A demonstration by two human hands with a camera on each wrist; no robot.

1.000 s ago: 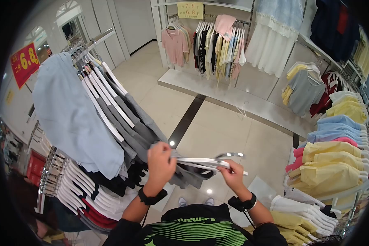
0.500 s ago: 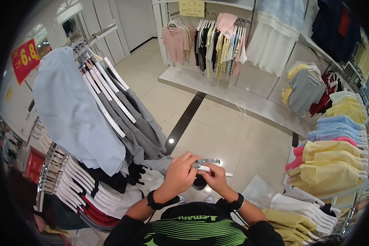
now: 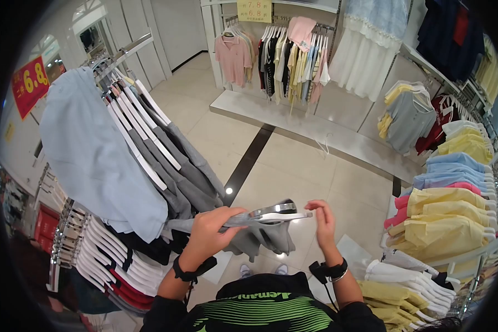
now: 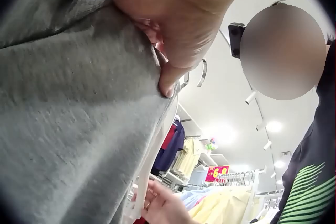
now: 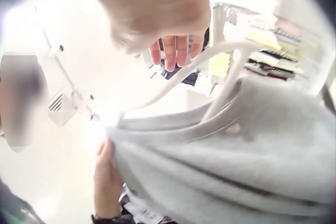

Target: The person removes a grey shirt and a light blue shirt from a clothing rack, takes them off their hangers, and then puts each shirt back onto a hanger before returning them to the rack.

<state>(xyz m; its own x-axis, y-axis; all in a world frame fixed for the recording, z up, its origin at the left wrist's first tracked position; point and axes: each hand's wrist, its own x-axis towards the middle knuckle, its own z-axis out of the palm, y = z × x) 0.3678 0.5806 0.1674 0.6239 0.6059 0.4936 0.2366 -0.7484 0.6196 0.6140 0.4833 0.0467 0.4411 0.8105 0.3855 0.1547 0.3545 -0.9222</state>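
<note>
Count: one grey garment, one white hanger with one metal hook, my two hands on or near them.

Left hand: fingers curled round the hanger's left half and the cloth bunched over it, a firm hold. The left wrist view shows my thumb pressed into the grey knit.

Right hand: fingers straight and loose, holding nothing, fingertips just beside the hanger's right tip. Contact or not, I cannot tell.

Position: the garment hangs in front of my chest, between both hands, above the tiled floor, just right of the rack.

Axis: the hanger's long axis runs left to right across the head view, nearly level, right end a little higher. The hook lies almost flat along the bar, curve toward the right end. The cloth droops below.

Rack: at least four white hangers with grey garments, one light blue garment outermost.

Writing: two price signs. Red sign reads "6.8". Yellow sign reads "7.8" over "6.8". The lettering on my black top is too small to read
</note>
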